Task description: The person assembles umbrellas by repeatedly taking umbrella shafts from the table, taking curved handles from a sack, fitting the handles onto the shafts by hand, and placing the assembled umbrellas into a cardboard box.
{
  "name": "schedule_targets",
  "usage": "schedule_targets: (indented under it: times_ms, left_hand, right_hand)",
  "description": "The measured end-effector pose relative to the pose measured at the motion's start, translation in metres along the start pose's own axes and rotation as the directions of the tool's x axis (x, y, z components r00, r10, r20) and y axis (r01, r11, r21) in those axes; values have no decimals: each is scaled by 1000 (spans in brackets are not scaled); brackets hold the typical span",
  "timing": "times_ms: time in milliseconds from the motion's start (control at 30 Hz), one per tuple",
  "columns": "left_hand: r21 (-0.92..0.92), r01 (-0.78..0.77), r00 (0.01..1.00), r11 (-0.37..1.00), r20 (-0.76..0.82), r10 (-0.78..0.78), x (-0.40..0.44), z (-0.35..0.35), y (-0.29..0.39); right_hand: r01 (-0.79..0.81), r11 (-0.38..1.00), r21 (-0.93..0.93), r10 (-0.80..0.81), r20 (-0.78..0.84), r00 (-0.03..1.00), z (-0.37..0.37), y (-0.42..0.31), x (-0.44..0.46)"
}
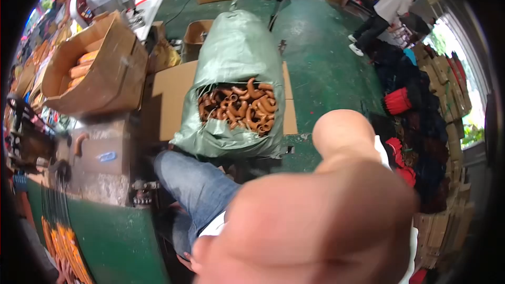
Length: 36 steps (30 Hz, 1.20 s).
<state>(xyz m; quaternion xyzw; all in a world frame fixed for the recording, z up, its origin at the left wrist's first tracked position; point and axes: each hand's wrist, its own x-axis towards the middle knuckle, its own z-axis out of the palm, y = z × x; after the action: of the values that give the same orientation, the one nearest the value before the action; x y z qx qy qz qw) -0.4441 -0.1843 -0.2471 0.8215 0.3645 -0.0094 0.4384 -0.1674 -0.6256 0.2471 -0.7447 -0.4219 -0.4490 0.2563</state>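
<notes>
My right hand (305,226) is raised very close to the camera, large and blurred, with its fingers out of sight. The bent arm (344,131) runs behind it. Beyond lies a pale green woven sack (239,42), its mouth open towards me. Brown hook-shaped handles (236,108), like umbrella handles, fill the opening. No contact between my right hand and the sack can be seen. A small patch of skin shows by my lap beside the jeans (197,184); I cannot tell whether it is my left hand.
On the left are a cardboard box (100,73) with orange bundles and a worktable (105,179) bearing a loose brown handle (80,143) and a blue object (107,156). Another hand (64,271) is near orange bundles, lower left. A person (386,13) bends at the upper right.
</notes>
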Motion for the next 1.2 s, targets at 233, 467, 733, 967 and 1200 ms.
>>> schedule_targets:
  times_ms: [233, 467, 733, 967, 1200]
  left_hand:
    - [-5, -450, 865, 893, -249, 435, 38, 11, -19]
    - [-331, -386, 894, 861, -364, 261, 21, 34, -15]
    - [89, 113, 992, 990, -65, -107, -34, 6, 75]
    - [84, 81, 996, 993, -30, -78, -39, 1, 81]
    - [70, 55, 998, 996, -4, -55, -37, 1, 80]
  right_hand:
    - [-73, 994, -75, 79, 71, 994, -14, 13, -6]
    - [-636, 542, -550, 840, 377, 390, 47, 116, -149]
    - [-449, 281, -848, 926, 363, -106, 117, 123, -419]
    - [-377, 260, -889, 962, 273, 18, 137, 93, -424]
    - [-371, 254, -893, 958, 286, -33, 136, 95, -418]
